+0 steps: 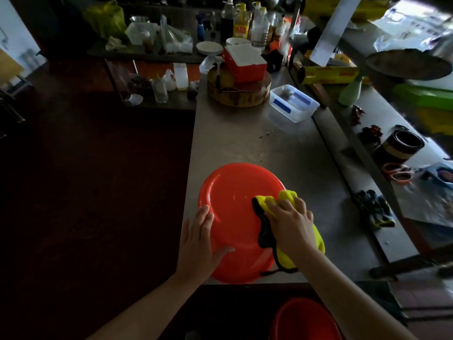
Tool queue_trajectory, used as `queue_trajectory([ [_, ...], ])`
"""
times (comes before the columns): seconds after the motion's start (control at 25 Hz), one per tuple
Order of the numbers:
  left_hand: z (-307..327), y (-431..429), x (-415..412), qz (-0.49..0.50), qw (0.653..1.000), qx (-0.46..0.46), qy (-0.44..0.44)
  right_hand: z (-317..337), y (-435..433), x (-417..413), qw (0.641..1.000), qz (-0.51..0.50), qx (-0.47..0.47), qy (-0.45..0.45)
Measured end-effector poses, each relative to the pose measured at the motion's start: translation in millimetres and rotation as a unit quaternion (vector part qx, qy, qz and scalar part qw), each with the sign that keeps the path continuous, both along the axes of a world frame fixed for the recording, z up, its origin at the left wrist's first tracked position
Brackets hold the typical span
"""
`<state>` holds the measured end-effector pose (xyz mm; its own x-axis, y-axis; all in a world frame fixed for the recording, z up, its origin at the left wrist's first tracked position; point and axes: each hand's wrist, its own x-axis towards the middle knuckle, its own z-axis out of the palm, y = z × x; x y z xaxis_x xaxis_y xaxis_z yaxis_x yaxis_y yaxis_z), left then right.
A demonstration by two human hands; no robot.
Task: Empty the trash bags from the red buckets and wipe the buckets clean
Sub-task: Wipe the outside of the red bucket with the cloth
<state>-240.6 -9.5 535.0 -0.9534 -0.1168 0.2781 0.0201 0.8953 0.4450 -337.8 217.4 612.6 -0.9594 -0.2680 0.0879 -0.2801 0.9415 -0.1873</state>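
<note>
A red bucket (235,204) lies upside down at the near end of the steel counter (245,138), its round base facing up. My left hand (199,239) rests flat on its left side, fingers straight. My right hand (291,222) presses a yellow cloth with a black edge (269,231) onto the base's right part, fingers bent over the bunched cloth. A second red bucket (304,320) stands upright on the floor below the counter's near edge, partly hidden by my right forearm.
On the counter beyond stand a clear plastic box (294,104) and a round wooden block (240,92) carrying a red box (245,62). Black gloves (375,209), scissors (397,173) and a tape roll (402,144) lie on the right ledge. Dark floor lies to the left.
</note>
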Motion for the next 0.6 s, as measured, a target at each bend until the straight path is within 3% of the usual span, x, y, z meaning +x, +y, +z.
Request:
queue_trajectory([
  [0.28,1.5,-3.2,2.5,-0.016,1.0,-0.002,-0.012,-3.1,-36.3,36.6,0.995,0.089,0.021,0.045],
  [0.48,1.4,-3.6,2.7,-0.028,1.0,-0.005,0.001,9.2,-79.5,14.7,0.984,0.164,0.049,-0.046],
  [0.6,3.5,-2.3,0.8,-0.015,1.0,0.018,0.005,13.6,-103.5,-3.5,0.981,0.178,0.066,-0.044],
])
